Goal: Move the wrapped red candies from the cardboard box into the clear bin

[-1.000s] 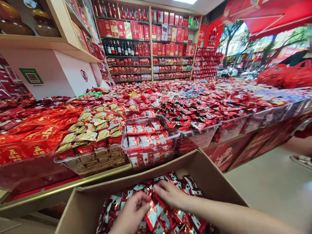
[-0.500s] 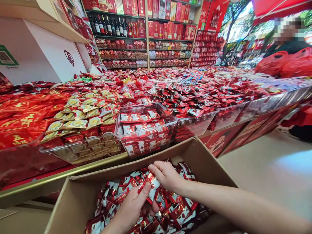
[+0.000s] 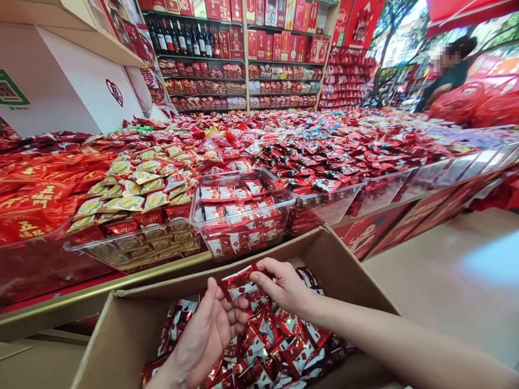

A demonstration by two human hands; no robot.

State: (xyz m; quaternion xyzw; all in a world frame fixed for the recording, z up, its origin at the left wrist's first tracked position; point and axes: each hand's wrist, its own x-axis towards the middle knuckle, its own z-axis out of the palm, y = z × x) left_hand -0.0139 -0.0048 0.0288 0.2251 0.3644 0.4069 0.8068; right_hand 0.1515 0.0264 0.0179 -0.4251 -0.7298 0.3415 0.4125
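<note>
Between finger and thumb, my right hand (image 3: pixel 286 286) pinches the end of a red and white candy packet (image 3: pixel 239 282). My left hand (image 3: pixel 213 324) is open beside it, palm turned up and thumb raised, its fingertips just below the packet. Both hands are over a cardboard box (image 3: pixel 348 265) holding a heap of loose packets (image 3: pixel 259 346) of the same red and white kind. Beyond the box's far edge, a clear plastic bin (image 3: pixel 243 216) contains matching packets laid in rows.
Gold durian packets (image 3: pixel 133 202) fill the bin to the left, with red packets (image 3: pixel 44 197) farther left. Dark red packets (image 3: pixel 324 185) are heaped to the right. Shelves with bottles (image 3: pixel 186 40) stand behind. A person (image 3: pixel 450 75) is at far right near red plastic bags (image 3: pixel 462 105).
My left hand has let go of the packet and opened, moving left. My right hand now holds the packet by its end, turned more sideways. The person at right has shifted left.
</note>
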